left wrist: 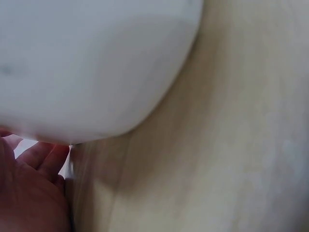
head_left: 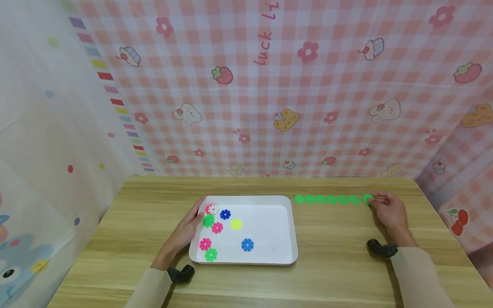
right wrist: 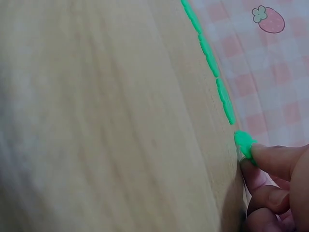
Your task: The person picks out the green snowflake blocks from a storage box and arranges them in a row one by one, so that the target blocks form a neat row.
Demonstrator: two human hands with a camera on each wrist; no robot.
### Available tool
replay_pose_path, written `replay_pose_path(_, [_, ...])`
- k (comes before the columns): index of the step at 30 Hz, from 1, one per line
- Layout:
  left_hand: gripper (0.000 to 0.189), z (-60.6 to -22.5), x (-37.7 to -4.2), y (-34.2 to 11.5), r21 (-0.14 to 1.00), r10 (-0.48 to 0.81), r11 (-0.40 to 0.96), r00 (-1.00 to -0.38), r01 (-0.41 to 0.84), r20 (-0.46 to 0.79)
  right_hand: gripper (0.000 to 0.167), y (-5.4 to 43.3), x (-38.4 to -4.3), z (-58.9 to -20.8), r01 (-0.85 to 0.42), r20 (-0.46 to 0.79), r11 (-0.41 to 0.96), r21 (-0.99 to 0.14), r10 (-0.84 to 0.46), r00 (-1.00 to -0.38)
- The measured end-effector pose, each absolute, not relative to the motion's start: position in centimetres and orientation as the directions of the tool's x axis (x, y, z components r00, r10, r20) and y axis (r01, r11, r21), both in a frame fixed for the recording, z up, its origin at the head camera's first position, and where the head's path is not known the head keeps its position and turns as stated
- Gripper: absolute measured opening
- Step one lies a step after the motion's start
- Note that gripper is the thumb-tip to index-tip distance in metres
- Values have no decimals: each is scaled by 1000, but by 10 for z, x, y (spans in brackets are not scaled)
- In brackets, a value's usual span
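Note:
At the far right of the head view, my right hand (head_left: 390, 212) pinches a green snowflake disc (head_left: 367, 199) between thumb and fingers. The right wrist view shows that same disc (right wrist: 245, 144) at the fingertips, a small gap from the end of a row. Several green discs (head_left: 331, 199) make up this row along the back of the table. My left hand (head_left: 187, 224) grips the left rim of a white tray (head_left: 269, 244), its fingers (left wrist: 46, 157) at the tray's edge. Inside lie a yellow disc (head_left: 236, 224), a dark blue disc (head_left: 225, 214) and a lighter blue disc (head_left: 247, 244).
More discs gather on the tray's left side: a white one (head_left: 213, 209), pink ones (head_left: 217, 227) and green ones (head_left: 211, 255). The wooden table (head_left: 331, 273) meets a pink checked cloth (head_left: 262, 141) at its back edge. Black devices (head_left: 181, 273) sit at both wrists.

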State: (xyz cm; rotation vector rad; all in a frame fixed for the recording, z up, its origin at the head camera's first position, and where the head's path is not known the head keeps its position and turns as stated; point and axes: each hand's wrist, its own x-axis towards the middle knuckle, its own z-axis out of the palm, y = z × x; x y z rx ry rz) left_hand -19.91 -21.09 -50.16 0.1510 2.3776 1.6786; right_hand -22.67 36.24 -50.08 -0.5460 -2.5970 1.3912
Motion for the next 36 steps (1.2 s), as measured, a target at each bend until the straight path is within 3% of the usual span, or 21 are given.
replay_pose_path(36, [53, -503, -200, -211, 944, 207, 324, -970, -57, -130, 22, 354, -226, -501, 253, 11, 461, -851, 498, -867])
